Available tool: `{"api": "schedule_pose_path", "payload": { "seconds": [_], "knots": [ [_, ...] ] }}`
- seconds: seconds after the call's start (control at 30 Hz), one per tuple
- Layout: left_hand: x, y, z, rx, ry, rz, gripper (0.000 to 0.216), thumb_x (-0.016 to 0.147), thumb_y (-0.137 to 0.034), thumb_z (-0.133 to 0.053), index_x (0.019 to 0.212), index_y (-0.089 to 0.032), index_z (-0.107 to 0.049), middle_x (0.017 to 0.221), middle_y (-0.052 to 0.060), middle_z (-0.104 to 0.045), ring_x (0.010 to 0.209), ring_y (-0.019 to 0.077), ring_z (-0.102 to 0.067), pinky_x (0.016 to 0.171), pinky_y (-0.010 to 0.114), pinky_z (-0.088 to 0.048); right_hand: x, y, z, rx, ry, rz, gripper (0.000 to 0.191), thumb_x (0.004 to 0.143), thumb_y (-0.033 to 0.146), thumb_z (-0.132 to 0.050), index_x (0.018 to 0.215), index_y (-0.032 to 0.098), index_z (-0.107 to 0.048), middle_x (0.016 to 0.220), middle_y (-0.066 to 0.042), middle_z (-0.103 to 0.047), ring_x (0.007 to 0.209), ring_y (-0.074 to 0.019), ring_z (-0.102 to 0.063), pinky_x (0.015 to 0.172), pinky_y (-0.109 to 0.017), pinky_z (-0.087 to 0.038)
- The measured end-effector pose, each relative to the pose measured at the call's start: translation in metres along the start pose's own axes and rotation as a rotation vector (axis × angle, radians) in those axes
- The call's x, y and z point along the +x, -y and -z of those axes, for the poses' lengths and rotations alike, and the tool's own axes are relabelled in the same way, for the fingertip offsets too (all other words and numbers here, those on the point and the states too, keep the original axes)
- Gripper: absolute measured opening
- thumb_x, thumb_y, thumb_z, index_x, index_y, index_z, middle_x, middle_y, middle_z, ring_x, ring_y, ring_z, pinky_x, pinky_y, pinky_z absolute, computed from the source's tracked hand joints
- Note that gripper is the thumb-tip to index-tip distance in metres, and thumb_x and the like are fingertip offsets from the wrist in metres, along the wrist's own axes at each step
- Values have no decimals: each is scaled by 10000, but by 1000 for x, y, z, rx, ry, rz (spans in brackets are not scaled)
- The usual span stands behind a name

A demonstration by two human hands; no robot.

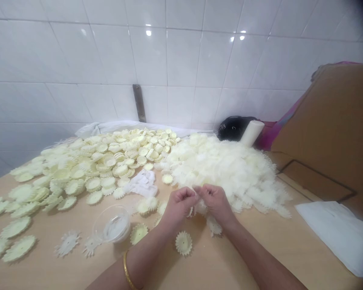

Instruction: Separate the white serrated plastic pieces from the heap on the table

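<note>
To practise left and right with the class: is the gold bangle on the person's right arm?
No, the gold bangle circles the left forearm, while the right forearm shows no bangle.

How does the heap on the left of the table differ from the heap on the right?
The left heap looks pale yellow, while the right heap looks whiter. The left heap spreads wider, and the right heap is more compact. The left heap shows many distinct round pieces; in the right heap, most outlines blur together. Both contain notch-edged pieces and lie on the table.
</note>
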State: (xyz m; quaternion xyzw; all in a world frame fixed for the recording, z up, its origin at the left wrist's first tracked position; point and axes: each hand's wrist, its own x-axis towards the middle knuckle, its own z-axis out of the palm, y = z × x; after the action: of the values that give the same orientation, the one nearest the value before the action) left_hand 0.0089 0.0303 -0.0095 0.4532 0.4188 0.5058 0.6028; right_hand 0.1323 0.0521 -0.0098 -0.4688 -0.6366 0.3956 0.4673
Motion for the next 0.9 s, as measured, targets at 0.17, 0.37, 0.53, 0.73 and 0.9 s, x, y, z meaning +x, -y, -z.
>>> {"api": "schedule_pose_path", "payload": {
  "seconds": [0.17, 0.37, 0.53, 0.73, 0.9],
  "knots": [
    [8, 4, 12, 26, -282, -63, 233, 663, -338, -598, 569, -171, -464, 446, -62, -399, 385, 56, -354, 405, 190, -275, 1, 2, 10, -158, -205, 128, 449, 774, 421, -488, 506, 192, -210, 496, 58, -188, 462, -64, -212, 418, -208, -203],
    [7, 1, 11, 263, -258, -52, 253, 551, -361, -687, 609, -158, -549, 452, -60, -413, 402, 64, -349, 396, 190, -254, 4, -6, 17, -553, -229, 300, 271, 834, 348, -422, 626, 180, -463, 582, 13, -438, 510, -101, -384, 477, -218, -299],
    [6, -5, 12, 104, -290, 7, 272, 626, -434, -617, 659, -168, -568, 513, -25, -486, 439, 95, -442, 405, 206, -315, 3, -8, 16, -655, -306, 422, 197, 852, 279, -407, 720, 178, -512, 735, -42, -517, 649, -144, -457, 586, -256, -350],
    [8, -21, 16, -277, -129, 195, 160, 651, -178, -615, 794, -133, -559, 672, 56, -603, 652, 175, -617, 605, 275, -468, -1, -4, 13, -615, -310, 540, 187, 850, 205, -398, 692, 179, -494, 670, -24, -499, 658, -147, -452, 621, -276, -334],
    [8, -15, 17, -288, -49, 250, 313, 581, -35, -642, 871, -104, -547, 731, 106, -642, 709, 195, -641, 677, 278, -472, -3, -2, 9, -569, -259, 552, 186, 844, 188, -395, 682, 180, -487, 652, -15, -491, 649, -144, -451, 627, -276, -332]
  ]
}}
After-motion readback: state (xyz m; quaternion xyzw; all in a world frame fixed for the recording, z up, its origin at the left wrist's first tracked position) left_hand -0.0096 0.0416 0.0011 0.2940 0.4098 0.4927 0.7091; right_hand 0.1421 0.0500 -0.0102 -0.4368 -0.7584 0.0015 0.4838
